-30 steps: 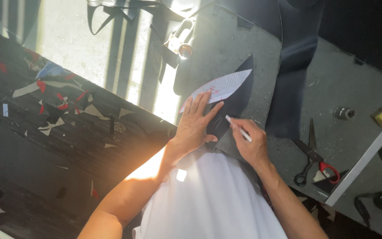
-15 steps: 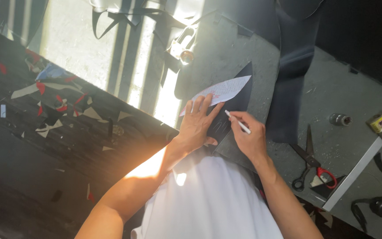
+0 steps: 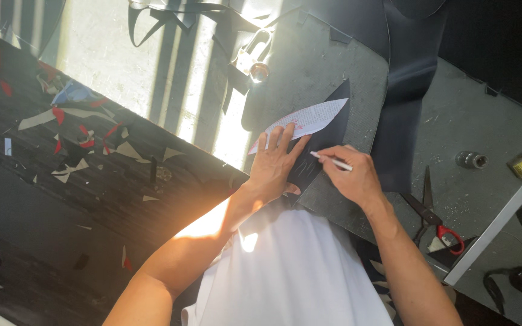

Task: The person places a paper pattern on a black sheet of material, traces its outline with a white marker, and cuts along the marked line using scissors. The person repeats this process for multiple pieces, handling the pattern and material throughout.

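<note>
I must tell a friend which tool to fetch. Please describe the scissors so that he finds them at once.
Look at the grey worktable, to the right of the person's right hand. The scissors lie there beside a long white bar; only they have dark blades and red handle loops.

The person wears a plain white shirt (image 3: 285,271) with no print or pattern that shows. Both forearms are bare down to the wrists; any sleeves end higher up, out of view. The left hand (image 3: 276,166) and the right hand (image 3: 354,178) have no gloves, rings or watch.
</note>
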